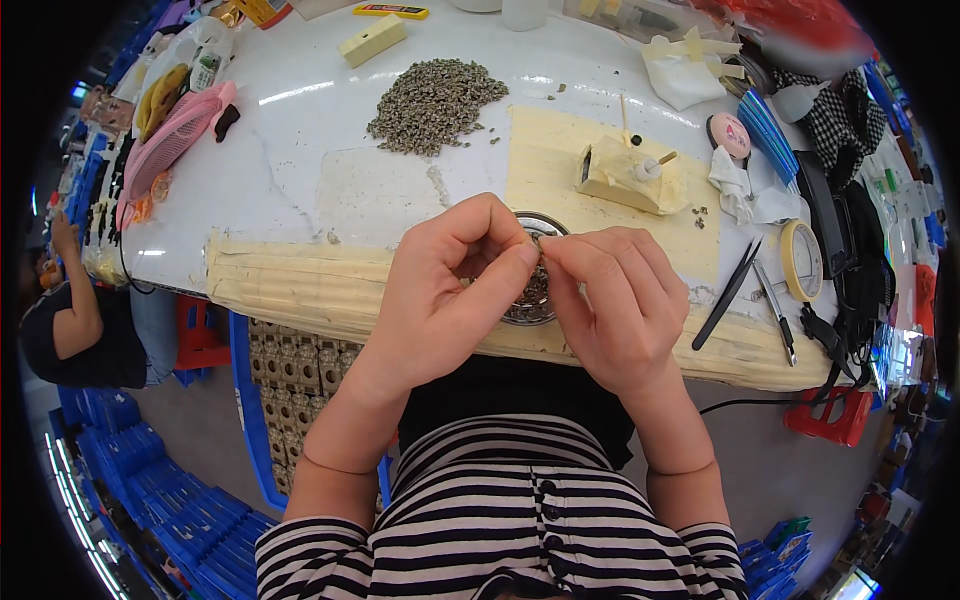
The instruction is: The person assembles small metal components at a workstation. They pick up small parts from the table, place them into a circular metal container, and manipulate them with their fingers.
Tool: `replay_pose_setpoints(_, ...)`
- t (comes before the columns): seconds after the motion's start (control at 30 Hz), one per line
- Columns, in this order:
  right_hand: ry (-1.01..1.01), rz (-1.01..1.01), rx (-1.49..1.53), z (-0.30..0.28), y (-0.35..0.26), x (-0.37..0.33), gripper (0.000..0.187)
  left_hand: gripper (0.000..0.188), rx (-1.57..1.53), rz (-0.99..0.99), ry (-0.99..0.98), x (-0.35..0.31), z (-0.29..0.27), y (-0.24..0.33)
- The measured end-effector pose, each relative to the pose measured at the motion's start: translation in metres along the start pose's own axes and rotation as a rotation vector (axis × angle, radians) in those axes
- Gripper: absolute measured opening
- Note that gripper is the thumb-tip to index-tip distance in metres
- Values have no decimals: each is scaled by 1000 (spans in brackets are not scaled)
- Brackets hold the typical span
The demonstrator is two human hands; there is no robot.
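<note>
My left hand [455,285] and my right hand [622,300] meet over a round metal dish [541,222] at the table's front edge. Thumb and forefinger of each are pinched together, nearly touching one another. Whatever sits between the fingertips is too small to make out. Small dark metallic pieces [532,295] lie in the dish, partly hidden by my hands. Farther back a heap of similar small grey-brown parts [437,103] is piled on the white table [285,130].
Right of the dish stand a tape-wrapped block [630,175] with sticks, tweezers [727,295], a pen-like tool [775,310] and a tape roll [801,260]. A pink fan [175,150] is at the left. Below, a blue crate [245,400] holds metal parts. Another person [85,320] is far left.
</note>
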State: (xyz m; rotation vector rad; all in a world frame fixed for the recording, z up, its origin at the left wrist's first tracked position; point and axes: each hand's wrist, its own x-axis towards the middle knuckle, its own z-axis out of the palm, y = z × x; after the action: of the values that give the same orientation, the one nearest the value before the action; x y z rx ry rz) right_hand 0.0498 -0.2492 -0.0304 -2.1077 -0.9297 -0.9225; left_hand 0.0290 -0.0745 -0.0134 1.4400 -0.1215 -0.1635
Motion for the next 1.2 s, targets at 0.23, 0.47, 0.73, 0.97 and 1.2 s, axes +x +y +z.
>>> replay_pose_setpoints(0.23,17,-32,-29,-1,0,-2,30,14,-119,-77,-73,3,-4,1)
replay_pose_setpoints(0.47,40,-15,23,-2,0,0,29,12,-171,-100,-34,4,1,4)
replay_pose_setpoints(0.73,40,62,45,-2,2,1,23,7,582,509,150,5,10,-4)
replay_pose_setpoints(0.97,82,38,7,-2,2,0,23,11,630,580,214,5,14,-2)
replay_pose_setpoints(1.2,94,35,17,-2,1,0,24,9,652,625,209,2,16,-2)
